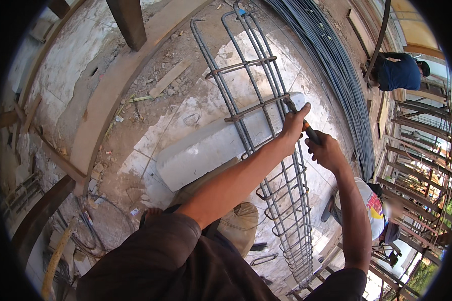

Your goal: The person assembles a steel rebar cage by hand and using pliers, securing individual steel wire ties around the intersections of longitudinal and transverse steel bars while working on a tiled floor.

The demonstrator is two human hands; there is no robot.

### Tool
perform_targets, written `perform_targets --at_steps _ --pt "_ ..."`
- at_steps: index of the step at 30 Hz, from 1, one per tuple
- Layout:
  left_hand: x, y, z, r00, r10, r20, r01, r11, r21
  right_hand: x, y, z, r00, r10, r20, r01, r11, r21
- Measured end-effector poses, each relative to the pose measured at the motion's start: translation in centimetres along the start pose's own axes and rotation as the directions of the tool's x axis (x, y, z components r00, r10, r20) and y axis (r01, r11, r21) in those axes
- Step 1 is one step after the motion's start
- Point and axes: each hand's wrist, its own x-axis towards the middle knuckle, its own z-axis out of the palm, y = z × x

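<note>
The rebar cage [266, 125] lies lengthwise across a concrete block [206, 150] on the rough floor [135, 100]. The left hand [294, 125], arm extended, has its fingers closed on a cage bar at a stirrup [258, 106]. The right hand [326, 150], just beside it, has its fingers clamped on an orange-handled tool [309, 131]. A bundle of straight rebar [336, 75] lies beyond the cage's right edge.

The left hand [295, 120] is gripping the rebar cage [266, 125] at a stirrup; the right hand [325, 150] is holding an orange-handled tool [309, 130] just beside it; the cage is lying across a concrete block [206, 150]; a rebar bundle [336, 65] is lying nearby.
</note>
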Motion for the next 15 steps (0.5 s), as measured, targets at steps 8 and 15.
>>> perform_targets --at_steps 8,15 --pt "-9.9 -12.2 -5.6 0.965 0.183 -0.188 -0.040 0.810 0.585 -9.1 8.4 3.4 0.933 0.199 0.299 -0.339 0.764 0.550" --pt "-10.3 -13.6 -4.1 0.993 -0.110 -0.036 0.114 0.984 0.135 -7.7 12.2 6.6 0.988 -0.028 0.150 -0.005 0.977 0.211"
